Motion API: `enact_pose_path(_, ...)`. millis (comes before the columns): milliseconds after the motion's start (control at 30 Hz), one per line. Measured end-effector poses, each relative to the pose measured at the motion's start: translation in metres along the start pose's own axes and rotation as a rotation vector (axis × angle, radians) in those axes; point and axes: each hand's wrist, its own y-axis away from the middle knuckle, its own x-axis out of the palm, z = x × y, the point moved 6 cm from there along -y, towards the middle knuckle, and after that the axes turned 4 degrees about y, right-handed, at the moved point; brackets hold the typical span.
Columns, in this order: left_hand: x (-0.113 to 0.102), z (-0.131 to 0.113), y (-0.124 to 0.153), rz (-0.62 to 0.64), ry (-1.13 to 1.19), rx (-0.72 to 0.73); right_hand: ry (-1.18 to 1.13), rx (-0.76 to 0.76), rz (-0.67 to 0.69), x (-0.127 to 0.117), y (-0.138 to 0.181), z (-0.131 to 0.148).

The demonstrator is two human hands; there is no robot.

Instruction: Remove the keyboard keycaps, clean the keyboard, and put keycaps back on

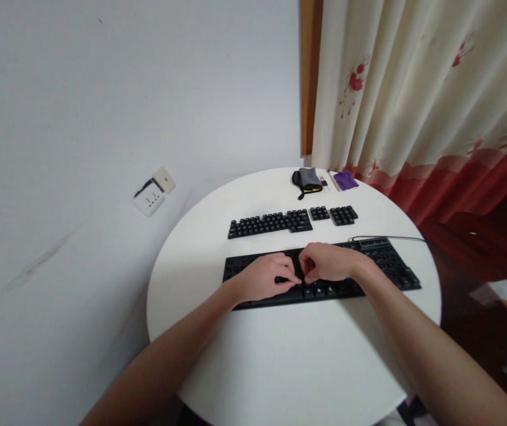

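A black keyboard (pixel 275 301) lies across the white round table, with keycaps on its right part and bare key sockets showing at its left. Over its middle, my left hand (pixel 268 276) has thumb and fingertips pinched together close to the keys. My right hand (pixel 328 262) is beside it, fingers curled in and pointing down at the same spot. Anything between the fingertips of either hand is too small or hidden to make out. Behind the keyboard, loose black keycaps (pixel 271 223) are laid out in rows, with smaller groups of keycaps (pixel 343 215) to their right.
A grey and black pouch (pixel 310 178) and a folded purple cloth (pixel 345 180) lie at the far edge of the white table (pixel 200 236). The keyboard's cable (pixel 399 238) runs off to the right. A wall with a socket (pixel 149 199) borders the left, a curtain (pixel 413 106) the right.
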Motion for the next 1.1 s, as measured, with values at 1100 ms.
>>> enact_pose_path(1100, -0.012, 0.04, -0.001, -0.328, -0.36, -0.381, 0.159, 0.26, -0.582, -0.028, -0.015, -0.038)
